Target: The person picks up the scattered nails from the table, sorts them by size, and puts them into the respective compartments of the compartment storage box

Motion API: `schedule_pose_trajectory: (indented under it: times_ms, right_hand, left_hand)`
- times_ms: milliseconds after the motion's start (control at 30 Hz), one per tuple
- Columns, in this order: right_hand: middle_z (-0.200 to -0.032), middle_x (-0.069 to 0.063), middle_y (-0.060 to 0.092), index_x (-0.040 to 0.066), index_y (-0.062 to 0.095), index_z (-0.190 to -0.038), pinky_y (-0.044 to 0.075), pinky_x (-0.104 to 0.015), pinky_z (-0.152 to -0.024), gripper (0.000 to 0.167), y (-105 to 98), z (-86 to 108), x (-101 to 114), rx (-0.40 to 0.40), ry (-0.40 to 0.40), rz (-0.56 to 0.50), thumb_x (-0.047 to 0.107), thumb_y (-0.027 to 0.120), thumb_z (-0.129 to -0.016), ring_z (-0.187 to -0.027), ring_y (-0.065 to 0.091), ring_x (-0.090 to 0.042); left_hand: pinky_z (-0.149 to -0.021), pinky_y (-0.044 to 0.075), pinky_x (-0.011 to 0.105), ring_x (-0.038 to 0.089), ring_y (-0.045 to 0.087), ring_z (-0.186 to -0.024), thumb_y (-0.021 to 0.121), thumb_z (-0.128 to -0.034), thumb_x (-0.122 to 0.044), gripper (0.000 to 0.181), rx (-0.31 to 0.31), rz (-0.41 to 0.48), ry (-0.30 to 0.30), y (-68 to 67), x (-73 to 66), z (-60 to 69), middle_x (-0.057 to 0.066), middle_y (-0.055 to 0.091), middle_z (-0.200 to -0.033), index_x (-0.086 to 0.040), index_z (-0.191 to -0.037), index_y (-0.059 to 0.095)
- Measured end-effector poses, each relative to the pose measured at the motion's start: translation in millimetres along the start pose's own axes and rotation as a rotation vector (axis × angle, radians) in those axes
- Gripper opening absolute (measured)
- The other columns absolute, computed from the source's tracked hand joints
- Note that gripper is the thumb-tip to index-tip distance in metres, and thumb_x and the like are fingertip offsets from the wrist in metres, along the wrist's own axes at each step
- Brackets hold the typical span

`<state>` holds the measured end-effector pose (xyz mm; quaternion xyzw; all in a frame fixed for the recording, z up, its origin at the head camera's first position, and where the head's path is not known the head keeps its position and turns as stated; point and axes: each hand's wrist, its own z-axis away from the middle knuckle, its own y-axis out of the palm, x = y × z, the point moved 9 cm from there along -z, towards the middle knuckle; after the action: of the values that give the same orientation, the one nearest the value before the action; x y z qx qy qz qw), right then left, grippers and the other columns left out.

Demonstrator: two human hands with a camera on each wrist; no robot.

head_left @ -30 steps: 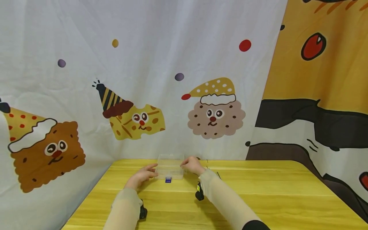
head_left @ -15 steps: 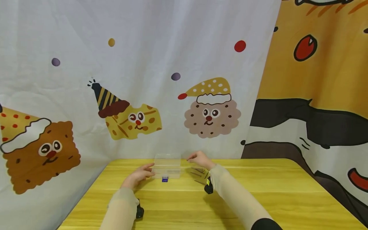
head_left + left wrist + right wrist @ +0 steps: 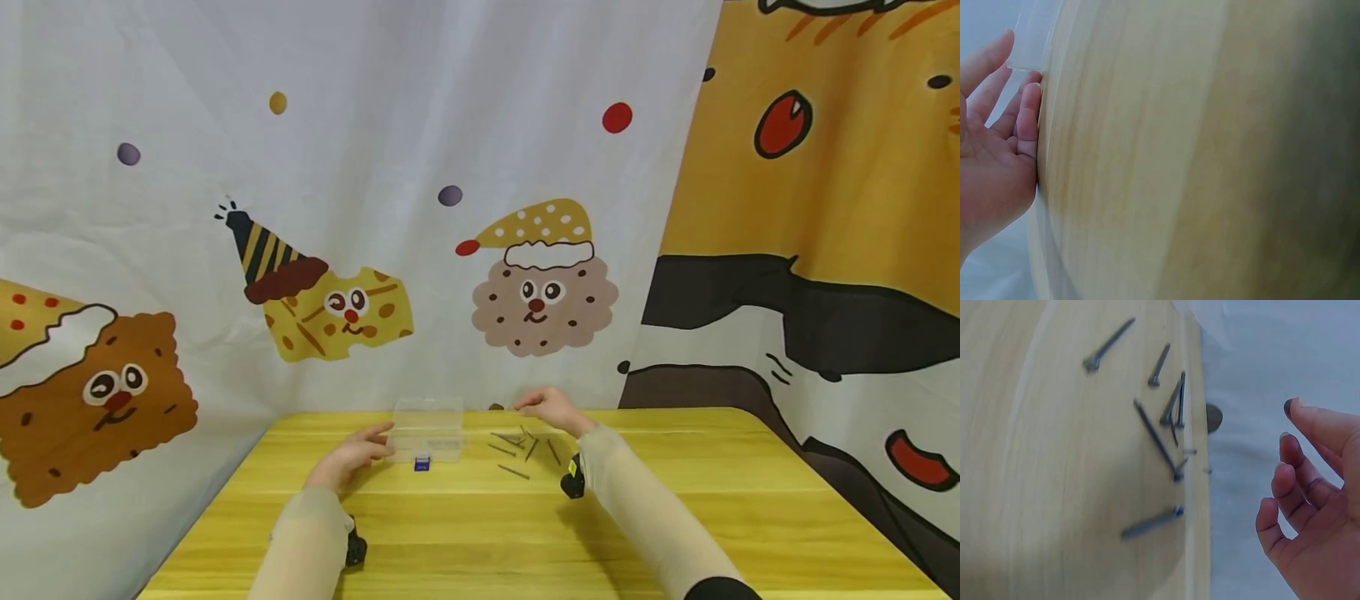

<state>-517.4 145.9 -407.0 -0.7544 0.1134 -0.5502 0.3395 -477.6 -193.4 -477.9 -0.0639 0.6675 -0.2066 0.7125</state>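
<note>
A clear plastic box (image 3: pixel 427 442) stands at the table's far edge with its lid (image 3: pixel 429 412) raised; a small blue piece (image 3: pixel 422 463) shows at its front. My left hand (image 3: pixel 351 457) rests at the box's left side, fingers extended towards the wall, as the left wrist view also shows (image 3: pixel 999 131). Several metal nails (image 3: pixel 527 450) lie scattered to the right of the box. Beyond them my right hand (image 3: pixel 553 408) hovers with loosely bent fingers (image 3: pixel 1294 494); in the right wrist view nothing is plainly held, though a dark spot sits by the thumb tip.
The wooden table (image 3: pixel 480 533) ends at a white printed curtain (image 3: pixel 420 150) close behind the box. One nail (image 3: pixel 513 472) lies nearer the front than the others. A small black camera (image 3: pixel 573 478) is strapped at the right wrist.
My right hand has moved away from the box's right edge, to the right, bringing the nails into sight. The left hand stays at the box. The head view has turned slightly right.
</note>
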Motion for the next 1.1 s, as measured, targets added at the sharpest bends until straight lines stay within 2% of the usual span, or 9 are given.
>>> schedule_pose_trajectory:
  times_ms: [133, 333, 433, 533, 733, 933, 1033, 1100]
  right_hand:
    - [-0.113, -0.015, 0.068, -0.004, 0.071, -0.11, 0.049, -0.045, -0.089, 0.022, -10, 6.3, -14, -0.019, 0.03, 0.002, 0.008, 0.06, -0.094, -0.107, 0.061, -0.032]
    - [-0.113, -0.02, 0.067, -0.01, 0.069, -0.109, 0.051, -0.039, -0.082, 0.024, -18, 15.5, -28, 0.007, -0.003, 0.021, -0.003, 0.056, -0.09, -0.109, 0.059, -0.033]
    - [-0.112, -0.023, 0.066, -0.012, 0.069, -0.106, 0.048, -0.032, -0.075, 0.026, -20, 20.4, -36, 0.027, -0.028, 0.027, -0.01, 0.055, -0.085, -0.102, 0.058, -0.027]
    - [-0.112, -0.024, 0.065, -0.013, 0.068, -0.106, 0.044, -0.029, -0.07, 0.027, -20, 26.4, -44, 0.037, -0.02, 0.016, -0.012, 0.055, -0.083, -0.091, 0.054, -0.022]
    - [-0.107, -0.018, 0.064, -0.009, 0.069, -0.11, 0.044, -0.031, -0.07, 0.026, -17, 36.0, -58, 0.068, 0.014, 0.026, -0.008, 0.062, -0.085, -0.082, 0.049, -0.018]
    - [-0.091, -0.015, 0.063, -0.008, 0.067, -0.114, 0.038, -0.026, -0.059, 0.032, -7, 37.4, -63, 0.129, 0.017, 0.014, -0.009, 0.065, -0.082, -0.062, 0.038, -0.011]
    - [-0.095, -0.017, 0.064, -0.007, 0.068, -0.114, 0.042, -0.027, -0.061, 0.033, -3, 37.1, -60, 0.147, -0.002, 0.017, -0.009, 0.066, -0.081, -0.064, 0.042, -0.012]
    - [-0.105, -0.018, 0.066, -0.006, 0.069, -0.112, 0.046, -0.031, -0.069, 0.032, -1, 37.1, -59, 0.145, -0.009, 0.03, -0.008, 0.066, -0.081, -0.075, 0.05, -0.014]
  left_hand:
    - [-0.097, 0.037, 0.052, 0.04, 0.049, -0.118, 0.065, -0.0912, -0.011, 0.065, 0.004, -0.006, 0.003, -0.8, 2.1, -2.2, 0.031, 0.041, -0.141, -0.002, -0.149, 0.036]
    - [-0.097, 0.037, 0.053, 0.04, 0.049, -0.118, 0.065, -0.0909, -0.012, 0.065, 0.008, -0.001, 0.004, -1.7, 3.7, -2.7, 0.031, 0.041, -0.141, -0.002, -0.149, 0.036]
    - [-0.097, 0.037, 0.053, 0.038, 0.05, -0.116, 0.067, -0.0901, -0.012, 0.066, 0.001, 0.004, -0.009, -2.1, 4.4, -2.5, 0.03, 0.042, -0.14, -0.003, -0.148, 0.037]
    - [-0.097, 0.037, 0.053, 0.037, 0.051, -0.114, 0.068, -0.0894, -0.013, 0.066, -0.007, 0.003, -0.02, -1.9, 3.5, -2.0, 0.029, 0.043, -0.14, -0.003, -0.148, 0.038]
    - [-0.098, 0.037, 0.051, 0.037, 0.05, -0.116, 0.067, -0.0896, -0.012, 0.066, -0.004, 0.001, -0.025, -0.7, -1.5, 0.4, 0.029, 0.042, -0.141, -0.003, -0.148, 0.038]
    - [-0.094, 0.038, 0.048, 0.037, 0.049, -0.115, 0.065, -0.0906, -0.011, 0.066, 0.01, -0.006, -0.007, 0.7, -6.3, 2.0, 0.03, 0.04, -0.141, -0.001, -0.148, 0.036]
    - [-0.093, 0.038, 0.048, 0.037, 0.049, -0.115, 0.065, -0.0909, -0.01, 0.065, 0.007, -0.002, -0.01, 0.4, -4.8, 2.3, 0.031, 0.04, -0.141, -0.001, -0.149, 0.036]
    - [-0.094, 0.038, 0.049, 0.038, 0.049, -0.116, 0.065, -0.0911, -0.01, 0.065, 0.003, -0.005, -0.013, -0.3, -3.6, 3.0, 0.031, 0.04, -0.141, -0.002, -0.149, 0.036]
